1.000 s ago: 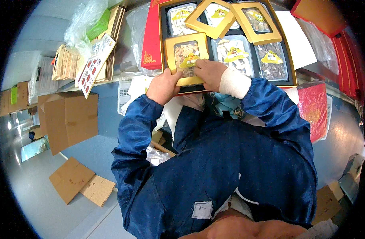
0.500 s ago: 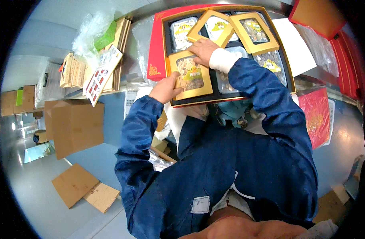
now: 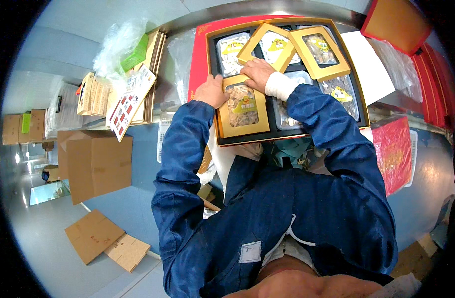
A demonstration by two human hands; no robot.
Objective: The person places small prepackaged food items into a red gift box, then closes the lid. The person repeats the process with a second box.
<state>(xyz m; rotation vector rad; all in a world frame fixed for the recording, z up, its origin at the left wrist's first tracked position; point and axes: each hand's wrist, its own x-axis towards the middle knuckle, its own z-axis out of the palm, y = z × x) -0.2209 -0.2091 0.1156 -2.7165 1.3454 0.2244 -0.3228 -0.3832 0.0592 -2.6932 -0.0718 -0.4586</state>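
Note:
A large gift box point(image 3: 214, 116) with gold edges and a black compartmented inside lies open in front of me. My left hand point(image 3: 211, 91) grips the upper left edge of a gold window frame point(image 3: 262, 128) over the near left compartment, its fingers bent. At the frame's upper right corner is my right hand point(image 3: 257, 74), also closed on it, its fingertips partly hidden. Pale dried pieces in a pack point(image 3: 242, 107) show through the window. Two more gold frames, one at the far middle point(image 3: 252, 43) and one at the far right point(image 3: 341, 70), lie tilted over clear packs.
A red panel point(image 3: 200, 54) lies under the box's left side, and a white sheet point(image 3: 369, 64) is to its right. Cardboard pieces and clear plastic wrap point(image 3: 120, 47) are at the left. An open carton point(image 3: 98, 164) stands lower left; a red package point(image 3: 392, 154) is at right.
My left hand has moved up along the frame's left edge to its upper corner. The frame sits straighter over the near left compartment. My right hand stays near its upper right corner.

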